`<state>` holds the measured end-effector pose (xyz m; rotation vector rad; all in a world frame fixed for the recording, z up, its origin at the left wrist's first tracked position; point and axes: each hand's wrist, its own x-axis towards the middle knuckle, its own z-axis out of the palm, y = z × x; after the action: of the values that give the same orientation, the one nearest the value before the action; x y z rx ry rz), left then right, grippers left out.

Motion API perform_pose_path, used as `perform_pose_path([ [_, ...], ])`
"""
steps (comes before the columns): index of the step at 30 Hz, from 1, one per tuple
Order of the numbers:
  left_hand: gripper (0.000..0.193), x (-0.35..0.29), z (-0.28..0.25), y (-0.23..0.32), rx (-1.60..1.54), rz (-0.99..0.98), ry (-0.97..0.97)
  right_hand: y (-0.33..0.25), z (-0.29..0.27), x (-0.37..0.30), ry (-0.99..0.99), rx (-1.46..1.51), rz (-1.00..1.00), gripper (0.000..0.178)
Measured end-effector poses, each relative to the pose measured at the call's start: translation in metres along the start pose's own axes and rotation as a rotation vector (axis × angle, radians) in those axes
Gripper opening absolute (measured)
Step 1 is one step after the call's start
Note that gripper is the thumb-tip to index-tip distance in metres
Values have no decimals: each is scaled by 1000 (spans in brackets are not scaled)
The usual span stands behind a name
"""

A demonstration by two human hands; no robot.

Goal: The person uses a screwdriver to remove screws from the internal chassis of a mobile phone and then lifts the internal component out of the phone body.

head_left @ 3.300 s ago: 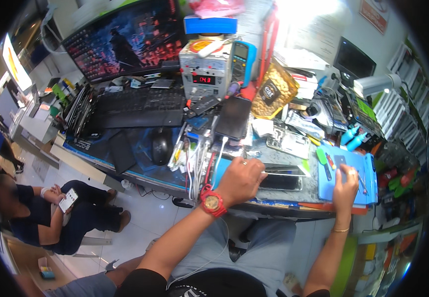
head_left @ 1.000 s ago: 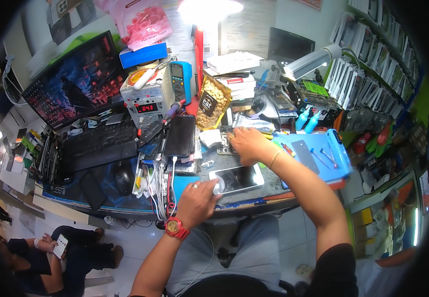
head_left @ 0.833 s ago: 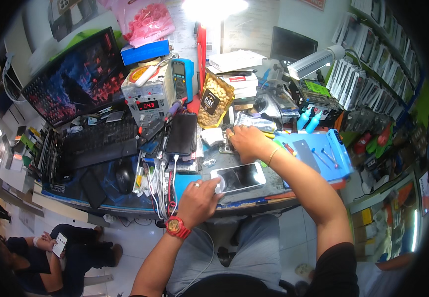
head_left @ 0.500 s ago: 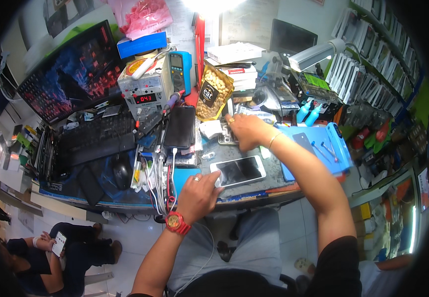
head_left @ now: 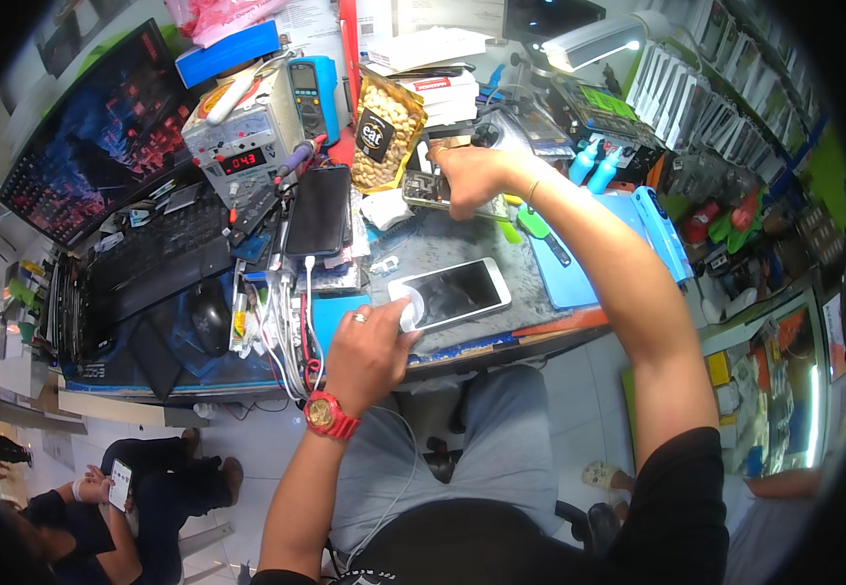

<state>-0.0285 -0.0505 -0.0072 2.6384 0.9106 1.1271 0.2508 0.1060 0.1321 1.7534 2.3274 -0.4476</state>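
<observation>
A white phone (head_left: 454, 294) with a dark screen lies face up on the grey mat near the bench's front edge. At its left end, my left hand (head_left: 372, 343) is closed, its fingers at a small round translucent disc (head_left: 411, 308) on the phone. My right hand (head_left: 473, 179) reaches across the bench, curled beside a metal phone-like frame (head_left: 427, 189); its fingertips are partly hidden, and what they grip cannot be made out. A green-handled tool (head_left: 542, 232) lies just left of my right forearm. Behind is a gold bag of nuts (head_left: 386, 132).
A black phone (head_left: 316, 213) with a white cable lies left, near a power supply (head_left: 242, 141), keyboard (head_left: 155, 249) and monitor (head_left: 91, 127). At right are a blue mat (head_left: 564, 271), blue bottles (head_left: 593, 168) and a lamp (head_left: 603, 44). A seated person (head_left: 101, 517) holds a phone, lower left.
The whole view has shifted, so the bench sits higher and further left. My right forearm now covers the small tools on the blue mat, and the green-handled tool has come into sight.
</observation>
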Motion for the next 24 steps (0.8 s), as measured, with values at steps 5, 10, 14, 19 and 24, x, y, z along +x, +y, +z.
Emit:
perform_pose_path([
  [5,54,1,-1,0,22,-4,1,-5,13,3,-20,38,-24,84],
  [10,54,0,4,-3,39,38,4,-4,44,9,132,-33,-95,91],
  [14,51,-1,1,-3,57,21,-6,-12,69,1,385,-83,-126,70],
  [19,51,0,2,-3,71,37,15,-5,96,-20,595,-15,-186,55],
  [24,51,1,2,0,44,11,-13,26,96,-59,948,-237,36,15],
])
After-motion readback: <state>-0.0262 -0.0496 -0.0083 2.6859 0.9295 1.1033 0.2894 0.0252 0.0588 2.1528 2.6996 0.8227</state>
